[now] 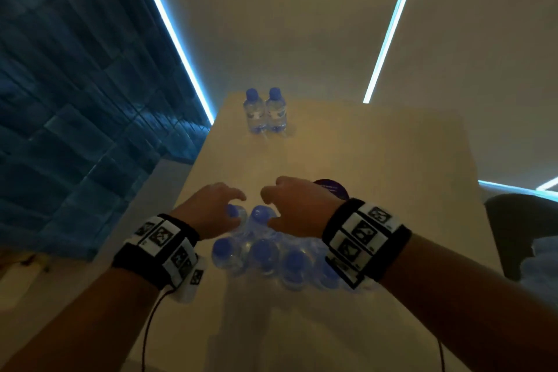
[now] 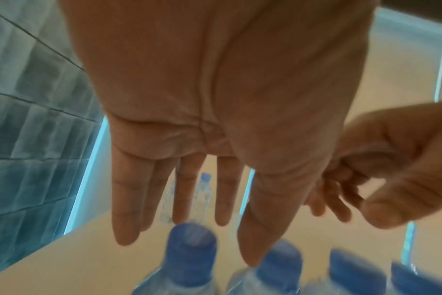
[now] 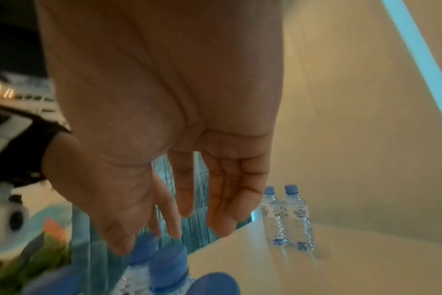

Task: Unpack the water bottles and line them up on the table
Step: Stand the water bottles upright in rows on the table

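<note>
A shrink-wrapped pack of water bottles [image 1: 271, 254] with blue caps stands near the front of the beige table [image 1: 377, 160]. Two loose bottles [image 1: 265, 110] stand side by side at the far edge, also seen in the right wrist view as two bottles [image 3: 288, 217]. My left hand [image 1: 229, 205] hovers over the pack's far-left cap [image 2: 192, 251], fingers straight, holding nothing. My right hand [image 1: 271, 205] hangs over the neighbouring caps [image 3: 164, 259] with loosely curled fingers, empty. The bottle bodies under both hands are hidden.
A dark purple round object [image 1: 330, 189] lies on the table just beyond my right wrist. A dark chair [image 1: 513, 226] stands off the table's right side. A blue tiled wall [image 1: 75, 100] runs along the left edge.
</note>
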The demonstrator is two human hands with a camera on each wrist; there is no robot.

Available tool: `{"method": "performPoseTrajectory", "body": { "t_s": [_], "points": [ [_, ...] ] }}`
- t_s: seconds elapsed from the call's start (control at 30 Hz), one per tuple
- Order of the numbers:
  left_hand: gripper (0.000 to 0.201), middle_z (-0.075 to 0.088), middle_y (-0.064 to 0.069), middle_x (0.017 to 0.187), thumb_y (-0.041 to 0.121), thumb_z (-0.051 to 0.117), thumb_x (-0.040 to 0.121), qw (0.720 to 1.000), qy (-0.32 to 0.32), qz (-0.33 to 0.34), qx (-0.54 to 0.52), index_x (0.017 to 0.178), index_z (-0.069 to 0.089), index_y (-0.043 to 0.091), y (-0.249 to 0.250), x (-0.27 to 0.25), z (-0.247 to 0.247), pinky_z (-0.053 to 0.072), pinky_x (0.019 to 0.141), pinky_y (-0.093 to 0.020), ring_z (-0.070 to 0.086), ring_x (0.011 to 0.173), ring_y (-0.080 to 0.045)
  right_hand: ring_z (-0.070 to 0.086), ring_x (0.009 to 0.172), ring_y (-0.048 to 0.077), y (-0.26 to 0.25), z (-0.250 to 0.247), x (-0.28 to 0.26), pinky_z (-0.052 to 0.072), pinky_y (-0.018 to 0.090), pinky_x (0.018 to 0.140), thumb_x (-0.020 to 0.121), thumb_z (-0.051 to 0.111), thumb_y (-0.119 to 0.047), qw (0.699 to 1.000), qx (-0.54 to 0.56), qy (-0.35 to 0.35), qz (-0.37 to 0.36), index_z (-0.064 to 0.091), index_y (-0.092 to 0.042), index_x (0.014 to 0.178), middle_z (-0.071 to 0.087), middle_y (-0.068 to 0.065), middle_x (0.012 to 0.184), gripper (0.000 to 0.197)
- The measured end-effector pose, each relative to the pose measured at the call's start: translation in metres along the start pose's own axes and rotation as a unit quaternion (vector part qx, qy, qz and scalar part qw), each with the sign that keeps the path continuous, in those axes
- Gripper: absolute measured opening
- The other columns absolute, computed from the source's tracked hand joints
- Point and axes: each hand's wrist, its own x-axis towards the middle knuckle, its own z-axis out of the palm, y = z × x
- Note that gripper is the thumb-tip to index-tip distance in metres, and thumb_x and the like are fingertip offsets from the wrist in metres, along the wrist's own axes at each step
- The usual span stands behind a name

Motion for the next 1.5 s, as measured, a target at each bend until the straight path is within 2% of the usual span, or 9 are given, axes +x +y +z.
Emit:
{"method": "performPoseTrajectory", "body": {
  "t_s": [0.13, 0.27, 0.43, 0.67, 0.8, 0.9, 1.1, 1.27, 1.5],
  "points": [
    [0.027, 0.073, 0.0, 0.1, 0.028, 0.064, 0.074, 0.997, -0.056, 0.051, 0.029, 0.099, 0.072, 0.024, -0.024, 0.025, 0.003, 0.049, 0.076, -0.026, 0.066, 0.094, -0.019, 0.06, 0.095, 0.031, -0.019, 0.011, 0.047, 0.045, 0.037, 0.073, 0.081, 0.068, -0.031, 0.994, -0.041, -0.1, 0.01, 0.06, -0.015, 0.115, 0.061, 0.011, 0.107, 0.038],
    [0.015, 0.07, -0.006, 0.073, 0.026, 0.058, 0.071, 0.983, -0.068, 0.144, 0.085, 0.072, 0.066, 0.013, -0.039, 0.046, -0.003, 0.039, 0.057, -0.026, 0.065, 0.071, -0.021, 0.061, 0.081, 0.031, -0.025, 0.029, 0.076, 0.052, 0.039, 0.071, 0.082, 0.066, -0.018, 0.987, -0.016, -0.155, 0.028, 0.064, -0.009, 0.103, 0.057, 0.01, 0.088, 0.023],
    [0.02, 0.068, -0.008, 0.072, 0.025, 0.053, 0.071, 0.979, -0.049, 0.162, 0.117, 0.067, 0.061, 0.007, -0.046, 0.088, -0.022, 0.051, 0.068, -0.036, 0.06, 0.071, -0.023, 0.054, 0.074, 0.028, 0.004, 0.013, 0.088, 0.044, 0.034, 0.063, 0.081, 0.062, -0.012, 0.994, -0.013, -0.095, 0.059, 0.06, -0.005, 0.091, 0.059, 0.015, 0.091, 0.013],
    [0.02, 0.062, -0.006, 0.065, 0.024, 0.053, 0.078, 0.968, -0.04, 0.215, 0.124, 0.063, 0.056, 0.011, 0.004, 0.186, -0.061, 0.052, 0.066, -0.037, 0.06, 0.063, -0.023, 0.058, 0.082, 0.025, 0.096, -0.053, 0.096, 0.049, 0.034, 0.073, 0.08, 0.063, -0.013, 0.991, -0.042, 0.017, 0.129, 0.068, -0.009, 0.092, 0.063, 0.01, 0.091, 0.013],
    [0.021, 0.064, -0.004, 0.089, 0.034, 0.057, 0.086, 0.974, -0.002, 0.184, 0.135, 0.09, 0.066, 0.016, 0.04, 0.242, -0.07, 0.051, 0.077, -0.033, 0.063, 0.087, -0.025, 0.062, 0.088, 0.026, 0.15, -0.08, 0.11, 0.052, 0.035, 0.078, 0.08, 0.066, -0.012, 0.982, -0.083, 0.062, 0.16, 0.07, -0.009, 0.091, 0.068, 0.009, 0.094, 0.012],
    [0.026, 0.062, -0.008, 0.075, 0.03, 0.055, 0.085, 0.976, 0.038, 0.169, 0.135, 0.071, 0.062, 0.009, 0.063, 0.272, -0.073, 0.047, 0.06, -0.03, 0.062, 0.078, -0.03, 0.065, 0.091, 0.031, 0.187, -0.08, 0.13, 0.055, 0.038, 0.081, 0.075, 0.071, -0.014, 0.974, -0.074, 0.088, 0.197, 0.07, -0.011, 0.091, 0.069, 0.013, 0.097, 0.017],
    [0.04, 0.044, -0.006, 0.054, 0.026, 0.063, 0.084, 0.978, 0.117, 0.13, 0.114, 0.052, 0.042, 0.013, 0.087, 0.3, -0.054, 0.045, 0.06, -0.036, 0.053, 0.062, -0.031, 0.065, 0.098, 0.028, 0.219, -0.053, 0.157, 0.054, 0.035, 0.085, 0.078, 0.069, -0.015, 0.966, -0.028, 0.118, 0.229, 0.068, -0.011, 0.101, 0.068, 0.012, 0.107, 0.023],
    [0.019, 0.066, -0.012, 0.076, 0.028, 0.069, 0.082, 0.971, 0.177, 0.125, 0.103, 0.071, 0.06, 0.015, 0.084, 0.316, -0.051, 0.055, 0.072, -0.046, 0.064, 0.075, -0.034, 0.062, 0.104, 0.03, 0.229, -0.049, 0.176, 0.052, 0.037, 0.088, 0.082, 0.068, -0.018, 0.957, -0.019, 0.176, 0.229, 0.064, -0.008, 0.107, 0.066, 0.013, 0.112, 0.028],
    [0.021, 0.065, -0.021, 0.101, 0.018, 0.057, 0.092, 0.949, 0.227, 0.168, 0.139, 0.103, 0.062, 0.002, 0.061, 0.331, -0.046, 0.049, 0.084, -0.046, 0.062, 0.093, -0.038, 0.062, 0.095, 0.025, 0.231, -0.04, 0.194, 0.051, 0.034, 0.085, 0.083, 0.067, -0.021, 0.949, 0.011, 0.218, 0.227, 0.065, -0.011, 0.103, 0.067, 0.01, 0.105, 0.022]
  ]
}}
